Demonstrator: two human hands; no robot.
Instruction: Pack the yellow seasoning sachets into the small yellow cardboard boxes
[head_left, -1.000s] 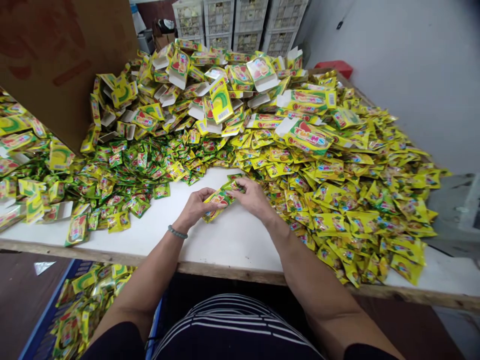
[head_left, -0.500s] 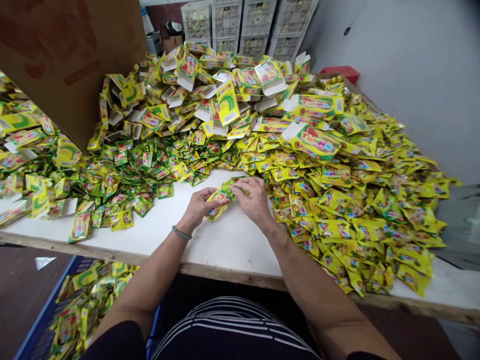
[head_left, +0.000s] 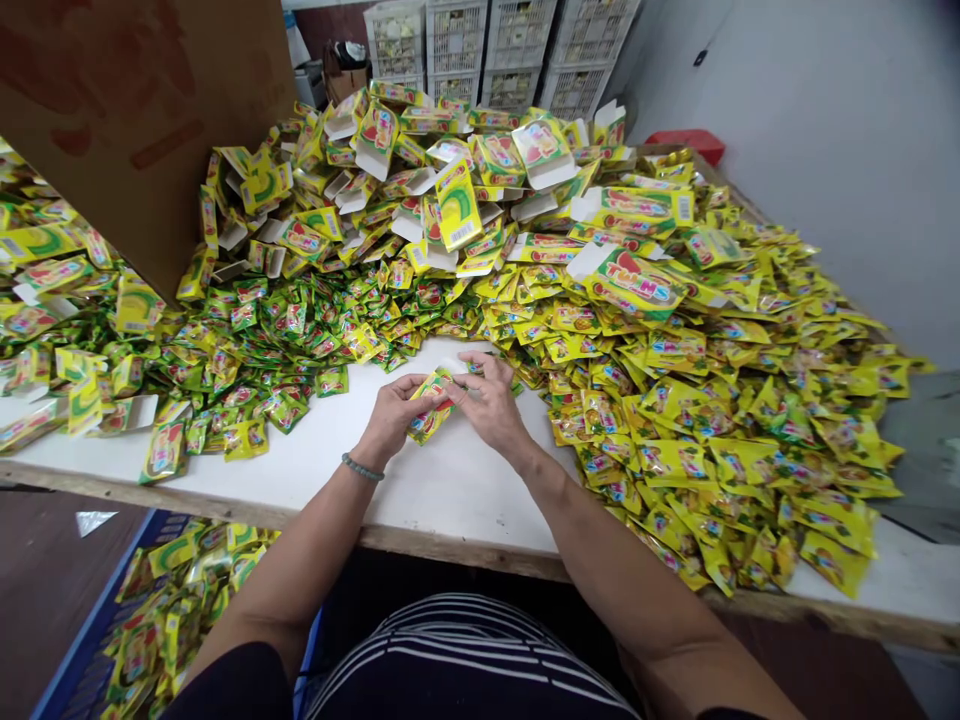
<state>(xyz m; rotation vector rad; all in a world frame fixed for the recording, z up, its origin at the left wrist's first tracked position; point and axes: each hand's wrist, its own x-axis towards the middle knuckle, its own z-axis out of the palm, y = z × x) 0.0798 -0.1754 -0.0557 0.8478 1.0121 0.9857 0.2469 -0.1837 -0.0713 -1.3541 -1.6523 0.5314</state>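
My left hand [head_left: 391, 415] is closed round the lower left side of a small yellow-green box [head_left: 430, 405], held tilted above the white tabletop [head_left: 442, 490]. At the box's upper right end, my right hand [head_left: 489, 398] has its thumb and fingertips on the box. A green packet [head_left: 475, 367] shows by the right fingers; whether they hold it is hard to tell. Beyond the hands lie a heap of small green packets [head_left: 300, 330] and, to the right, a large heap of yellow packets [head_left: 690, 420].
Yellow cartons [head_left: 457, 205] with open white flaps pile up behind the packets. A large cardboard box [head_left: 150, 120] stands at the back left. Below the table edge, a blue crate [head_left: 82, 640] holds packed boxes. White crates [head_left: 454, 40] are stacked at the back.
My right hand has shifted slightly left, and its fingers have moved at the box's upper end. The green packet by the right fingers shows apart from the box now.
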